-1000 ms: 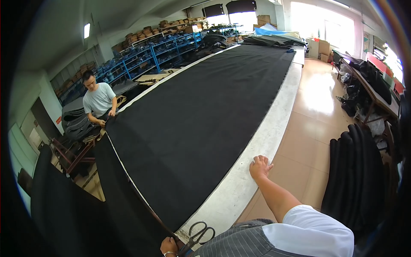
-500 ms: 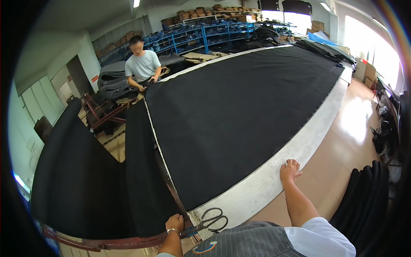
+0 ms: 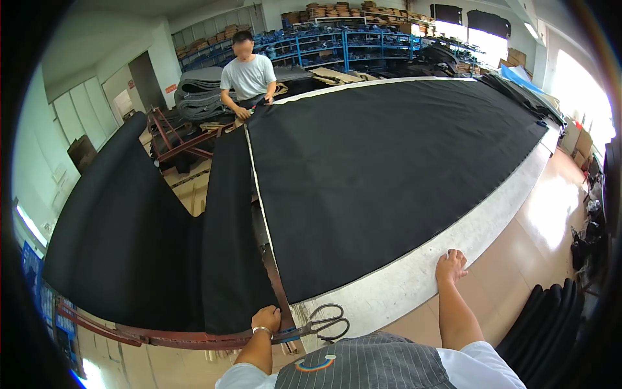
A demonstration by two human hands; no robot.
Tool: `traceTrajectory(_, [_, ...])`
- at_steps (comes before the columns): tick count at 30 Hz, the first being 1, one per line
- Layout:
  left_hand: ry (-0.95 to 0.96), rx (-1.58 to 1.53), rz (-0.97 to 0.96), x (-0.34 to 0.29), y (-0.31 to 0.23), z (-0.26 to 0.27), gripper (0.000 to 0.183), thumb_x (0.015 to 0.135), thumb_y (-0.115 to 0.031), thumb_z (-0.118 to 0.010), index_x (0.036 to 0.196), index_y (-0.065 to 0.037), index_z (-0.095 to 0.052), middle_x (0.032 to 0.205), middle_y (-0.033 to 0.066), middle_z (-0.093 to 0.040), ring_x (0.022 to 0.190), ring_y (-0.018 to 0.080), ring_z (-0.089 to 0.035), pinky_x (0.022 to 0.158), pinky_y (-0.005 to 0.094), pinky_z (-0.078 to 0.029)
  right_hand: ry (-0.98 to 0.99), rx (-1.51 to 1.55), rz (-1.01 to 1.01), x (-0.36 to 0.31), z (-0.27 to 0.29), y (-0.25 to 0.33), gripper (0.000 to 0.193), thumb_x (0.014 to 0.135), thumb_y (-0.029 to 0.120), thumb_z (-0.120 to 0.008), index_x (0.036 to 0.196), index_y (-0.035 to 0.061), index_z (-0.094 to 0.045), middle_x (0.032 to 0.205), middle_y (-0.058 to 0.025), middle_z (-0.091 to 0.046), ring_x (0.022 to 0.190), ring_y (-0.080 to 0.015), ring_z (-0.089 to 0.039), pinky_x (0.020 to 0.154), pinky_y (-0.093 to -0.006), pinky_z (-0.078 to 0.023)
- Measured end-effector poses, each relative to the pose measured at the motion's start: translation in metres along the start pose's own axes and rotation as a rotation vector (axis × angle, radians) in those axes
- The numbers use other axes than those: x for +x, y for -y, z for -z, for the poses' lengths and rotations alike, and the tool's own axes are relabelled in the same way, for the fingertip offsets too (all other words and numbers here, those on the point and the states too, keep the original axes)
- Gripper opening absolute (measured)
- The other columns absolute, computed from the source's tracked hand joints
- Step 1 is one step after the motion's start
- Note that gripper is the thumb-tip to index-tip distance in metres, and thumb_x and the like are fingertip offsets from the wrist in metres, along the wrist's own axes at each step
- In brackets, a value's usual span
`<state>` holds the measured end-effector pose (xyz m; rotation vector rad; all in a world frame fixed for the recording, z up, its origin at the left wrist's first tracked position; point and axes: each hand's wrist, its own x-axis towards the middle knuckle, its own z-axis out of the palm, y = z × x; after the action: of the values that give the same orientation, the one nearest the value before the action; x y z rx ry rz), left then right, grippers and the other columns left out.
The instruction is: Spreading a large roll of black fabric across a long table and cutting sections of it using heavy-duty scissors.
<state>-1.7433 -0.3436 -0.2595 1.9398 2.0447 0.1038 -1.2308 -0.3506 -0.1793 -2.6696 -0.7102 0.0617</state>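
Note:
My left hand is closed at the near corner of the hanging black fabric, by the reddish metal frame. What its fingers hold, if anything, is hidden. Beside it, large dark scissors lie on the near corner of the pale tabletop, loops to the right. My right hand rests on the table's right edge with its fingers bent and apart, holding nothing. A wide black fabric sheet is spread over the tabletop, its edge a little away from my right hand.
Across the table a co-worker in a light shirt handles the sheet's far left corner. A big black fabric roll stands left. Black rolls lie at the lower right. Blue shelves line the back.
The view has swung left, so the scene sits farther right. My hands stay in nearly the same places. The co-worker has straightened a little, and a small red and green thing shows at their hand.

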Motion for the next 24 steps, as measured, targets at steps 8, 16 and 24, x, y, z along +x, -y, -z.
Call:
traceTrajectory(8, [0.01, -0.003, -0.012, 0.002, 0.0, 0.002, 0.032, 0.087, -0.033, -0.043, 0.088, -0.01, -0.064, 0.096, 0.0117, -0.065, 0.094, 0.0305, -0.06, 0.082, 0.0424, -0.047, -0.006, -0.011, -0.003, -0.001, 0.0, -0.001, 0.028, 0.086, 0.023, -0.05, 0.112, 0.0153, -0.055, 0.126, -0.0003, -0.044, 0.127, -0.017, -0.031, 0.101, -0.0609, -0.023])
traceTrajectory(16, [-0.048, -0.022, -0.031, 0.002, 0.0, -0.001, 0.031, 0.086, -0.032, -0.043, 0.087, -0.009, -0.064, 0.095, 0.0118, -0.065, 0.093, 0.031, -0.06, 0.081, 0.0429, -0.047, -0.007, 0.012, -0.001, 0.0, 0.002, -0.003, 0.028, 0.087, 0.024, -0.049, 0.113, 0.0151, -0.054, 0.128, -0.0005, -0.043, 0.128, -0.0179, -0.03, 0.101, -0.0623, -0.022])
traceTrajectory(24, [-0.02, 0.022, -0.026, 0.004, 0.001, -0.003, 0.03, 0.086, -0.033, -0.046, 0.086, -0.009, -0.064, 0.092, 0.0136, -0.065, 0.091, 0.0327, -0.06, 0.079, 0.0437, -0.047, 0.083, -0.04, 0.001, 0.003, -0.002, -0.004, 0.036, 0.088, 0.026, -0.047, 0.122, 0.0148, -0.049, 0.137, -0.0025, -0.036, 0.133, -0.0199, -0.024, 0.103, -0.0646, -0.018])
